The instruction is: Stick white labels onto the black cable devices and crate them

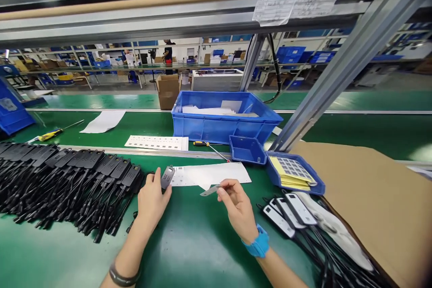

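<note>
One small grey slotted device (168,177); one thin pale strip (209,191).

Both forearms (132,244) extended forward, left hand (151,197) palm-down in thumb-and-finger grip, right hand (239,209) pinching thumb to fingertips.

The large blue bin's (219,130) front wall hides the lower part of its papers (207,110). Left of the bin, the row of black devices (81,159) runs out of view; right of it, the brown cardboard (361,189) is cut off too. Above it, the notice's (274,9) print is blurred. In front of it, markings on the thin strip (208,191), perhaps a label, are too small to read.
</note>
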{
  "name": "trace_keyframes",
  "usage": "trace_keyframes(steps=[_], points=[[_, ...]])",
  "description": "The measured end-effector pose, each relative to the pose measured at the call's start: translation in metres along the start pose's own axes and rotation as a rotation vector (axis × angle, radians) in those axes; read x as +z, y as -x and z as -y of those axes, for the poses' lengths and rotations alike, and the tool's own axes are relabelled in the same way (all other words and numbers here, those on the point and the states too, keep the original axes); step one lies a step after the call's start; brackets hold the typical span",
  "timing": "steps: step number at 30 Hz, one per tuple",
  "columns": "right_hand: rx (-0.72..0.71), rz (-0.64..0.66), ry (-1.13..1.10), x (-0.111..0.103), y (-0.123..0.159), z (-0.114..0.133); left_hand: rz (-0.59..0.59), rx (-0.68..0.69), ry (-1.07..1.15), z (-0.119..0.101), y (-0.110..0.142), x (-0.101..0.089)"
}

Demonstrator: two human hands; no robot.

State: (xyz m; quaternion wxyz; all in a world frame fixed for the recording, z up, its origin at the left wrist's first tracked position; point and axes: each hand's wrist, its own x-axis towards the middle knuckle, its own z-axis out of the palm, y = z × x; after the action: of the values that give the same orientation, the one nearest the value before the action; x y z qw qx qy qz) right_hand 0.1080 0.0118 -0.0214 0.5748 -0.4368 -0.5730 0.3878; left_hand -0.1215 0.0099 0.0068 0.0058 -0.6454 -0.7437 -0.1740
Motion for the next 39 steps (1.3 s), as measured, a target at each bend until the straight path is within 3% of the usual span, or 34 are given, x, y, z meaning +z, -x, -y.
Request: trace_keyframes(steps=[2,6,10,13,18,30,39], points=[[0.016,0.015,-0.041,-0.002,0.001,0.003,0.097,-0.008,0.391,-0.010,0.003,-0.001],[0.055,0.017,-0.073,-0.007,0.001,0.005,0.465,-0.137,1.188,-0.035,0.016,0.002],[0.094,0.025,-0.118,-0.010,0.001,0.008,0.742,-0.330,1.553,-0.051,0.030,0.004],[0.129,0.037,-0.164,-0.012,0.000,0.012,0.851,-0.323,1.603,-0.055,0.035,0.004],[0.154,0.047,-0.217,-0.020,-0.003,0.019,0.922,-0.305,1.567,-0.059,0.037,0.003],[0.158,0.082,0.031,-0.012,0.004,0.018,1.031,-0.245,1.560,-0.063,0.044,0.007],[0.150,0.094,0.087,-0.012,0.006,0.019,1.049,-0.232,1.525,-0.068,0.045,0.007]])
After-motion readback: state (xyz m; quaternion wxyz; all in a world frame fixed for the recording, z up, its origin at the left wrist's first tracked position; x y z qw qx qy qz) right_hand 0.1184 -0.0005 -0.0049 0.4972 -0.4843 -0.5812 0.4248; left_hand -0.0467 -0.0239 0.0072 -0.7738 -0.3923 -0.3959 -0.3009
